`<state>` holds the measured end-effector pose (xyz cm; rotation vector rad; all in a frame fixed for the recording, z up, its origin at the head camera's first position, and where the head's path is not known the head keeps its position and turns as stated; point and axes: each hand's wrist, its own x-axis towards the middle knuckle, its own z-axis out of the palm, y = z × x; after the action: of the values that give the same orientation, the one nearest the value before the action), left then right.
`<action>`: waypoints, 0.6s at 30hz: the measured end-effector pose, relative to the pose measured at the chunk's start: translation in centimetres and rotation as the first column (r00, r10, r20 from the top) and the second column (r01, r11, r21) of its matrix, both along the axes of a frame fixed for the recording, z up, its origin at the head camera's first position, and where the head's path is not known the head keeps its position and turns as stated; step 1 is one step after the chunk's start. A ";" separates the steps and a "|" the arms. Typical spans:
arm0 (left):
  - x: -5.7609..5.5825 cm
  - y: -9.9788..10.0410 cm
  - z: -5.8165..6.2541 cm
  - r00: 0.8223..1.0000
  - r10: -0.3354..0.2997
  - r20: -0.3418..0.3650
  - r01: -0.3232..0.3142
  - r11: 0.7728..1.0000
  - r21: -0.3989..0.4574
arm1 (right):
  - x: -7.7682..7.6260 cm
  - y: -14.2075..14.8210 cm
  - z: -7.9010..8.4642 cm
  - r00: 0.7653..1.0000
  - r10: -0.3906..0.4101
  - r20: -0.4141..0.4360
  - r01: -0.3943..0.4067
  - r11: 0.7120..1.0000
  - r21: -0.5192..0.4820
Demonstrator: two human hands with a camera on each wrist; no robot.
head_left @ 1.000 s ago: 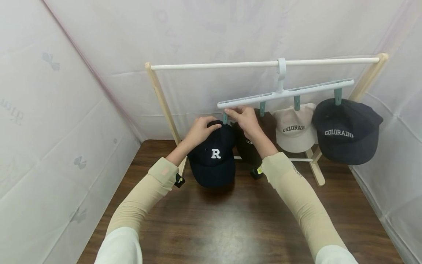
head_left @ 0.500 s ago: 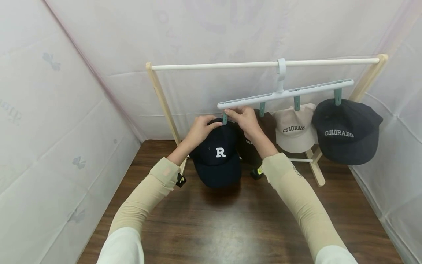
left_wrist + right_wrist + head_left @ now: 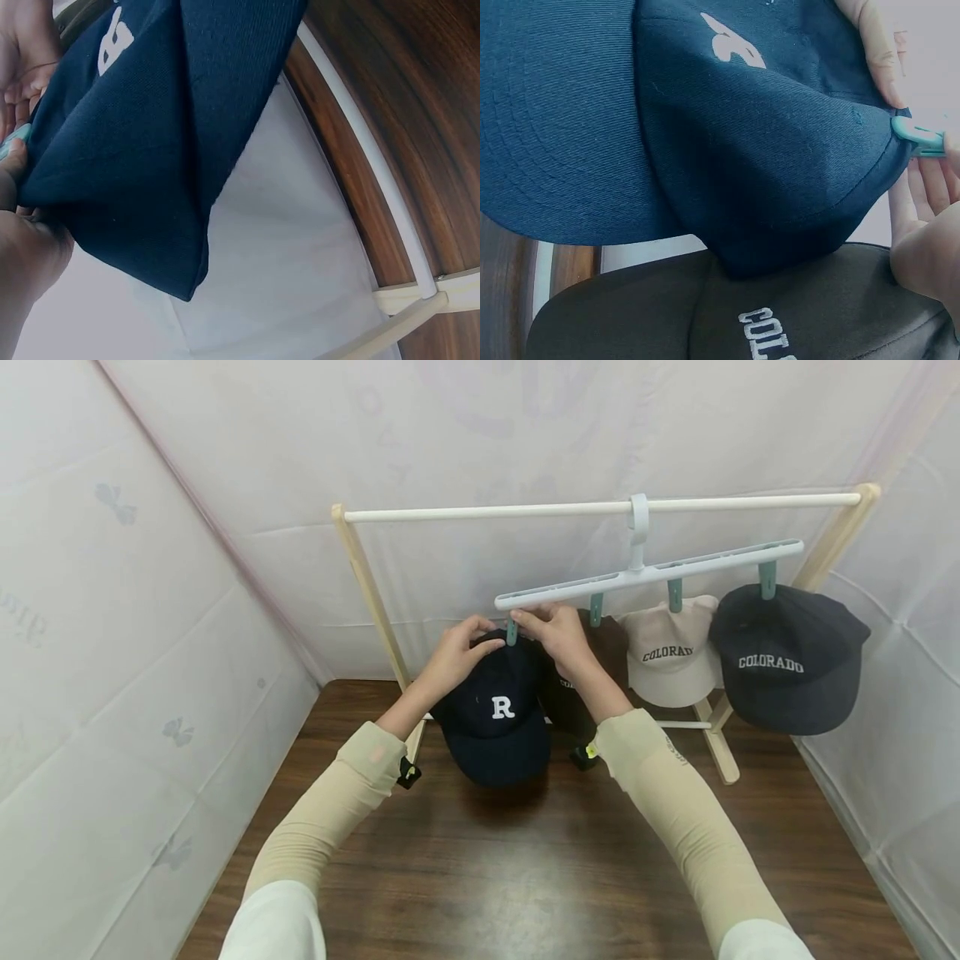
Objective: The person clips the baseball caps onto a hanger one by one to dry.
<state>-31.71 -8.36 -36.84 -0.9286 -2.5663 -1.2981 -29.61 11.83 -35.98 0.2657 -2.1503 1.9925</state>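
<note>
A navy baseball cap (image 3: 491, 735) with a white R hangs at the left end of a white hanger (image 3: 570, 590). My left hand (image 3: 452, 658) pinches the top of its crown between thumb and fingers. My right hand (image 3: 557, 633) pinches the teal clip (image 3: 921, 138) at the hanger's left end; its tip lies over the cap's top edge in the right wrist view. Just right of it a dark brown cap (image 3: 667, 307) hangs from another clip, partly behind my right hand and the navy cap.
A cream cap (image 3: 670, 652) and a charcoal cap (image 3: 795, 660) hang from clips farther right. The hanger's hook (image 3: 638, 527) sits on the white rail (image 3: 487, 512) of a wooden stand. Below is a brown wood-grain table (image 3: 450, 877), with white fabric walls (image 3: 150, 610) around.
The navy cap has shifted a little right and up toward the left-end clip, mostly in the first half second. My left hand moved slightly right with it; my right hand stays at the clip.
</note>
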 end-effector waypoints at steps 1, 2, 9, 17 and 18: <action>0.0 0.0 0.0 1.000 -0.002 0.005 0.002 1.000 0.002 | 0.0 0.0 0.0 1.000 0.000 0.000 0.000 1.000 0.000; 0.0 -0.1 0.0 1.000 -0.004 0.004 0.004 1.000 0.000 | 0.0 0.0 0.0 1.000 -0.003 0.001 0.003 1.000 0.003; 0.1 0.0 0.1 0.999 -0.028 -0.045 0.027 0.999 -0.030 | 0.1 0.0 0.0 1.000 -0.006 -0.004 0.006 1.000 -0.019; 0.0 0.1 0.1 0.994 -0.045 -0.102 0.042 0.999 -0.030 | 0.4 -0.1 0.1 1.000 0.018 -0.017 -0.018 0.999 -0.027; 0.0 0.1 0.1 0.994 -0.043 -0.103 0.041 0.999 -0.025 | 0.4 -0.1 0.1 1.000 0.020 -0.019 -0.020 0.999 -0.028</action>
<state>-31.67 -8.22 -36.76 -1.0309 -2.5017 -1.1993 -29.20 11.76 -35.89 0.3015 -2.1150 2.0211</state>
